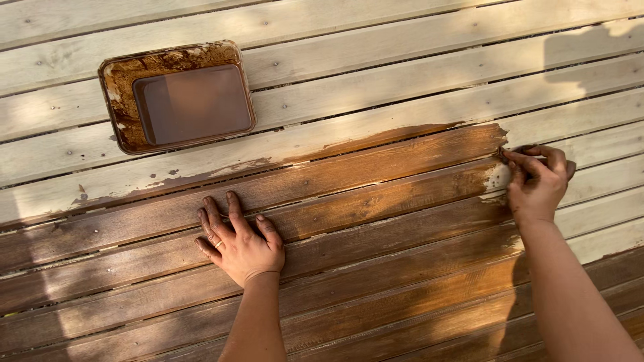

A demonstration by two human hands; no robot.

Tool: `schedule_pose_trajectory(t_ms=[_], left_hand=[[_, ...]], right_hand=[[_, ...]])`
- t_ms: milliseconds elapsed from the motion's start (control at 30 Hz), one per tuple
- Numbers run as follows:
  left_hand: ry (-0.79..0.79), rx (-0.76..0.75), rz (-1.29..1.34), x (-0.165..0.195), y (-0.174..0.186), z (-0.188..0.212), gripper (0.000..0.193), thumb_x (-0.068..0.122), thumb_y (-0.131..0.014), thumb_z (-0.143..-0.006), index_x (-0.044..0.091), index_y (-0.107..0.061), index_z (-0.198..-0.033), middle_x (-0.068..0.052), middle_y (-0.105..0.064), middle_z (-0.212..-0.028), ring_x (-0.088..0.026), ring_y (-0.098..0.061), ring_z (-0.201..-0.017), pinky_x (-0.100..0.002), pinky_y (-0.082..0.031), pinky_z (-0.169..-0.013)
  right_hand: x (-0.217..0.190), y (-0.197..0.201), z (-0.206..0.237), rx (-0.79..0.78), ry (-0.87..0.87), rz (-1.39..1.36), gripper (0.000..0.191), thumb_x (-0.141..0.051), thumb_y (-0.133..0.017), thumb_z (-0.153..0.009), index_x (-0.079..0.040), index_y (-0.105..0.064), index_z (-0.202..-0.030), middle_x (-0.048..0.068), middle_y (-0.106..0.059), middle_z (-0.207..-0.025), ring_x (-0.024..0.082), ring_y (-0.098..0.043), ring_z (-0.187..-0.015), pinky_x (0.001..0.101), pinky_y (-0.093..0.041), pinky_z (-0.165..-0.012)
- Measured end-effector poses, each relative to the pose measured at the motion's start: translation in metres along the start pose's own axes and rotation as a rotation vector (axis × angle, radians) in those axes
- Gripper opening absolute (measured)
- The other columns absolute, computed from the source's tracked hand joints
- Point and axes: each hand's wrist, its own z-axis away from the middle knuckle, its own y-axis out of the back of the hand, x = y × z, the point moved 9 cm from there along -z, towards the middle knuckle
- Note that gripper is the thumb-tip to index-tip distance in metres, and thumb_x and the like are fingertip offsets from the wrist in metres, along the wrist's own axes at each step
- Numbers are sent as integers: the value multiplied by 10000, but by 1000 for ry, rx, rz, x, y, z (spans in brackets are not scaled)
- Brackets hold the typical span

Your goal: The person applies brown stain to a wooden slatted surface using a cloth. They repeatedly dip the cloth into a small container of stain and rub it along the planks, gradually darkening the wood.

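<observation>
I see my left hand (239,243) pressed flat and open, fingers spread, on the brown-stained boards of the wooden deck (376,221), gripping nothing. My right hand (537,179) is curled at the right end of the stained patch, fingertips pinched around a small dark applicator (524,150) that I can barely make out. The stain tray (178,95), rectangular and filled with brown liquid, sits on the bare pale boards toward the deck's far left.

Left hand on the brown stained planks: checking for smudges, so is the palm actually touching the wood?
Touching. The head view shows the left hand pressed flat, fingers spread, on the brown stained wooden planks, with no gap.
</observation>
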Motion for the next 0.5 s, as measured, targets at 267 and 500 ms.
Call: schedule_pose_trajectory(t_ms=[267,500], left_hand=[[16,-8,23,-1,0,-3,630,425,-408,-987,233,-389,-1587,-130,-202,-1702,-337,-129,-1577,-643,-56,-1228],[51,-37,44,-6,0,-1,699,352,-449,-939,245,-319,-1617,-85,-207,-1717,-294,-136,-1591,-619,-54,-1246]], right_hand=[[-203,-85,58,-155,17,-482,259,5,-645,-839,-142,-807,-979,45,-737,-1053,235,-641,-1020,383,-579,-905],[-395,-110,71,-378,558,-601,250,30,-726,-727,-63,-769,-955,105,-703,-1175,366,-618,-1175,473,-527,-1036]])
